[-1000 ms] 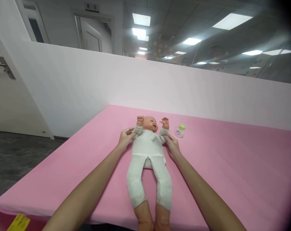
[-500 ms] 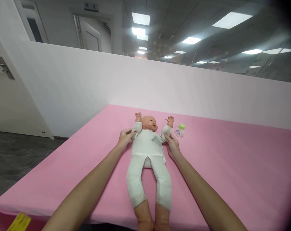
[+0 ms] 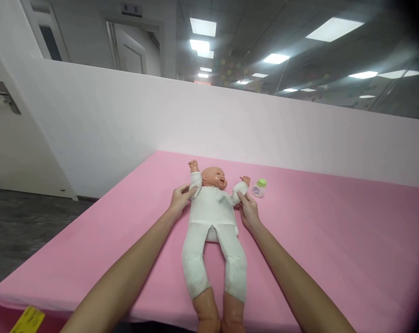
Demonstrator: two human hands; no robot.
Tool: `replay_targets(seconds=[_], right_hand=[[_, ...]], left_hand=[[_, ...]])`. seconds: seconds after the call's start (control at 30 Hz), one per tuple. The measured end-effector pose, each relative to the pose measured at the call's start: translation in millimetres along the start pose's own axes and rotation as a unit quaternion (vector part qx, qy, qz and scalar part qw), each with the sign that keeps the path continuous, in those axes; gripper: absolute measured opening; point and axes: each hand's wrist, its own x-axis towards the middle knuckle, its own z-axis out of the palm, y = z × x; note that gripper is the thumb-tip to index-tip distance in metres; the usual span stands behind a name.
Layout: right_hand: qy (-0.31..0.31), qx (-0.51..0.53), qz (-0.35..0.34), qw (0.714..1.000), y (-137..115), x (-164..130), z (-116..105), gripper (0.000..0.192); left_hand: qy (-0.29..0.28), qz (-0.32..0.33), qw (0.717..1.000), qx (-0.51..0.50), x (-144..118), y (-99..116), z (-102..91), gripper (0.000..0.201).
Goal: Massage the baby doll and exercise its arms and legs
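Note:
A baby doll (image 3: 212, 208) with a white cloth body lies on its back on the pink-covered table (image 3: 316, 240), its feet toward me and its head turned to the right. My left hand (image 3: 181, 199) is closed on the doll's upper arm at the left, thumb on top. On the other side, my right hand (image 3: 248, 208) pinches the doll's other arm near the elbow. Both doll arms are bent upward beside the head. Just beyond my right hand stands a small clear bottle (image 3: 259, 188) with a green cap.
A white partition wall (image 3: 264, 134) runs along the table's far side. At the left is a door (image 3: 18, 138) with a metal handle, above a dark floor (image 3: 32, 222). A yellow label (image 3: 28, 320) hangs at the table's near left corner.
The doll's left-side hand has tipped outward to the left. Its right-side hand has dropped lower and tilted back. My hands have stayed almost in place on the arms.

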Motion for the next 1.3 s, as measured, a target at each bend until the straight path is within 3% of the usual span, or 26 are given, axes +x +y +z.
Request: replay_targets(seconds=[0.27,0.43,0.57,0.83,1.0,1.3], right_hand=[[-0.021,0.016,-0.010,1.000,-5,-4,1,0.033],[-0.062,0.019,-0.015,0.998,-6,-8,3,0.027],[-0.084,0.017,-0.009,0.996,-5,-9,2,0.029],[-0.064,0.008,0.001,0.998,-11,-10,6,0.035],[-0.046,-0.005,0.009,0.999,-12,-10,7,0.039],[-0.052,-0.002,0.001,0.999,-9,-8,4,0.027]], left_hand=[[0.008,0.003,1.000,0.014,-1,0,-0.5,0.048],[-0.023,0.006,1.000,-0.004,-1,2,1.2,0.038],[-0.007,0.012,1.000,0.002,0,0,1.4,0.030],[-0.014,0.010,1.000,-0.011,-1,2,1.7,0.041],[0.014,-0.009,1.000,0.010,-1,1,0.9,0.047],[0.001,0.005,1.000,0.000,-2,2,1.0,0.042]])
